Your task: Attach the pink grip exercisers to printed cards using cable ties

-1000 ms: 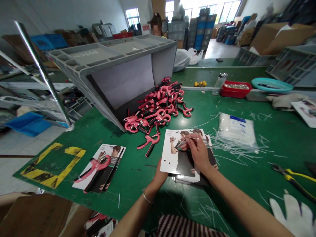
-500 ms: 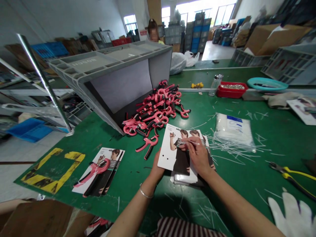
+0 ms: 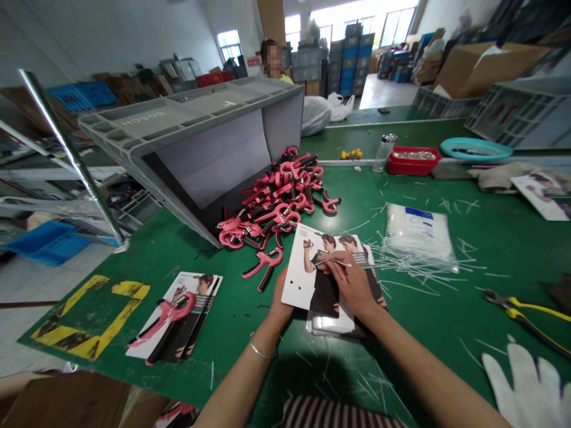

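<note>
- The left hand [image 3: 282,294] has its grip clamped on the near-left part of a rectangular white-and-black printed card [image 3: 307,284], most fingers hidden behind it; this seems meant to keep the face turned up and the two small punched holes uncovered.
- The card is tilted above a loose stack of similar glossy cards [image 3: 339,324] on the green-topped bench [image 3: 241,339], in front of the person, likely so that spares lie within easy reach.
- The right hand [image 3: 354,288] crosses the card's right side, its grip together, thumb and finger pinching a thin white plastic tie [image 3: 342,263]; so fine a strip probably calls for the fingertips.
- A clear plastic bag of white ties [image 3: 422,236] lies beyond the right hand, with loose strips fanned out before it, presumably for single picking.
- A grey plastic crate [image 3: 149,116] rests on its side, a heap of pink-and-black spring-handled squeezers [image 3: 283,205] spilling from its mouth, apparently for drawing from the near edge.
- Well to the left, one pink-and-black squeezer [image 3: 169,310] lies on overlapping cards, perhaps apart to leave working room.
- Yellow-and-black handled cutting pliers [image 3: 517,309] lie right, near a white knitted glove [image 3: 526,386].
</note>
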Motion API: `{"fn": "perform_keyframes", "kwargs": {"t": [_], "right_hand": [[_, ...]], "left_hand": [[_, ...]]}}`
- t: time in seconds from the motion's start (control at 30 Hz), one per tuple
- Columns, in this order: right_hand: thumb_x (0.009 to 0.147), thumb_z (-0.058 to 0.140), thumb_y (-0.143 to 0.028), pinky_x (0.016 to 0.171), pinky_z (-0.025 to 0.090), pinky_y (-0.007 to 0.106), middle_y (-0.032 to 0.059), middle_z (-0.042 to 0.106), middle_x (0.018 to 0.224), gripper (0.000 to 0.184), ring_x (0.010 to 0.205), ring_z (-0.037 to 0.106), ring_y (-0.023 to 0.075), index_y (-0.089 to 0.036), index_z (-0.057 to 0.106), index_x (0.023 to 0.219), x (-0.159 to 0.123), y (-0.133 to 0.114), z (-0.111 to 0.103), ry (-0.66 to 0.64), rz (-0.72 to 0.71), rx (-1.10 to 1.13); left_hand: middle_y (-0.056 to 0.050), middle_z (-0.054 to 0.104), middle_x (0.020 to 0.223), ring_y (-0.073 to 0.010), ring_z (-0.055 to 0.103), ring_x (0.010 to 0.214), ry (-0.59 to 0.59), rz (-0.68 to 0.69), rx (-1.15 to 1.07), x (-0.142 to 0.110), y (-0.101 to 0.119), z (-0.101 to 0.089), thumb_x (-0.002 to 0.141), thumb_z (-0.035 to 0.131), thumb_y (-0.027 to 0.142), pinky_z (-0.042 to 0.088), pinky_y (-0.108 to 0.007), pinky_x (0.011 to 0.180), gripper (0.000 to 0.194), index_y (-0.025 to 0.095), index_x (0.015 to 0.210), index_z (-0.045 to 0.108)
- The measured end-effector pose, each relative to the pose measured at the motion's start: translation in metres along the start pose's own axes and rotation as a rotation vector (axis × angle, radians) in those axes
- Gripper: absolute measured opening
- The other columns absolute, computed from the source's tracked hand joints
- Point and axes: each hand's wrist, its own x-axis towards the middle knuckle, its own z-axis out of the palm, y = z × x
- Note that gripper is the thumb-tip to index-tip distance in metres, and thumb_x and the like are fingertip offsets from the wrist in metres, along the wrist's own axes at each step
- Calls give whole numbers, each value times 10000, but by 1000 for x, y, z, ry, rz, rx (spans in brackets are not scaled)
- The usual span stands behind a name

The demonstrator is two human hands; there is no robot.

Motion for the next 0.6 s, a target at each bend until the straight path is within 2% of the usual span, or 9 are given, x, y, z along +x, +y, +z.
{"fn": "perform_keyframes", "kwargs": {"t": [0.1, 0.27, 0.37, 0.47, 0.53, 0.6], "right_hand": [[956, 533, -362, 889, 504, 370, 38, 685, 1017, 181, 940, 666, 209, -248, 660, 1015, 3, 2, -5, -90, 72, 67], [911, 585, -413, 839, 482, 346, 27, 681, 907, 201, 883, 630, 220, -233, 667, 944, 4, 0, -13, -110, 135, 137], [898, 585, -442, 791, 480, 338, 21, 657, 847, 221, 830, 619, 225, -235, 661, 895, 4, 1, -12, -85, 137, 155], [882, 585, -469, 800, 469, 356, 34, 662, 858, 245, 857, 615, 251, -239, 665, 856, 6, 3, -10, -107, 98, 105], [877, 572, -496, 795, 469, 364, 43, 665, 858, 275, 856, 616, 262, -241, 666, 837, 5, 4, -10, -129, 86, 81], [867, 567, -516, 774, 476, 361, 42, 658, 833, 294, 833, 614, 261, -241, 661, 819, 5, 5, -10, -129, 89, 71]], "left_hand": [[-96, 743, 874, -287, 670, 906, -1, 80, 160, 2, 5, 1, 680, 773, 219, 508, -378, 872, 266, 168, 940, 746], [-123, 725, 959, -315, 628, 1006, -107, 398, 485, -4, 20, -8, 741, 713, 179, 423, -437, 1011, 293, 214, 1028, 756], [-120, 709, 1066, -319, 616, 1053, -149, 375, 550, -8, 29, -15, 761, 675, 188, 462, -438, 968, 387, 246, 1141, 723], [-103, 696, 1149, -298, 621, 1085, -305, 337, 457, -12, 34, -18, 761, 653, 192, 497, -384, 942, 463, 286, 1213, 690], [-108, 717, 1049, -289, 647, 1006, -351, 352, 432, -13, 31, -16, 733, 657, 186, 513, -365, 910, 417, 275, 1132, 735], [-116, 718, 929, -282, 656, 898, -298, 385, 433, -11, 25, -13, 707, 661, 198, 522, -369, 870, 311, 246, 991, 779]]}}
